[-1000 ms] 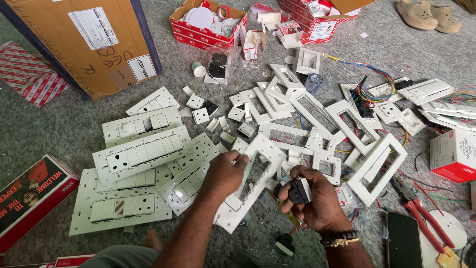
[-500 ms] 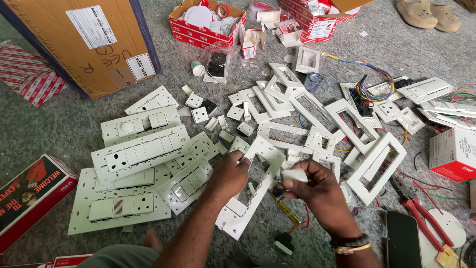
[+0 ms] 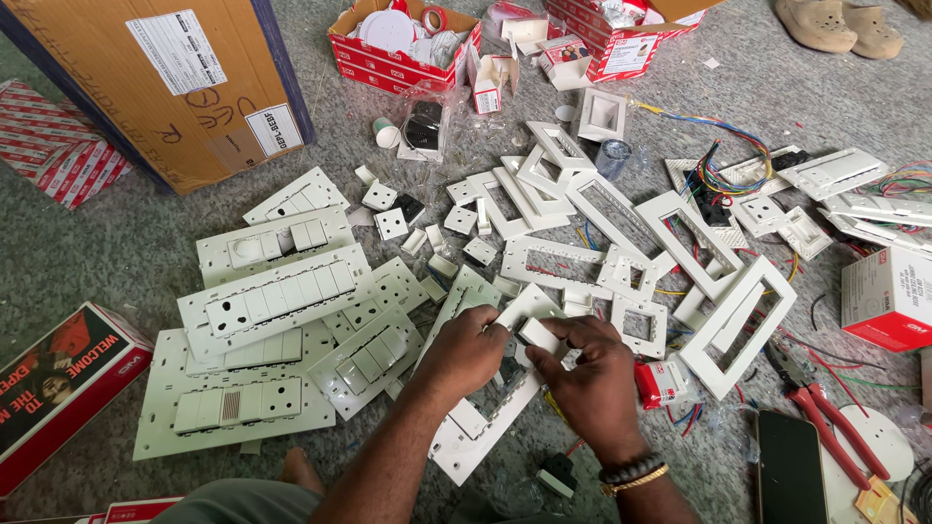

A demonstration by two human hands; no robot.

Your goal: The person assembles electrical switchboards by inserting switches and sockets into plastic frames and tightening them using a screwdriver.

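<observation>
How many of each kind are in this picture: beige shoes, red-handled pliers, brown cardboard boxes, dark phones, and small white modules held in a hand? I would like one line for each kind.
Beige shoes: 2
Red-handled pliers: 1
Brown cardboard box: 1
Dark phone: 1
Small white module in the grip of the right hand: 1
Total: 6

This looks like an electrician's makeshift work spot on a grey carpeted floor, not a proper bench. White switch plates and empty frames lie scattered across its middle, loose coloured wires toward the right edge, red pliers near the lower right corner, and red cartons of fittings along the far edge beside a big cardboard box.
</observation>
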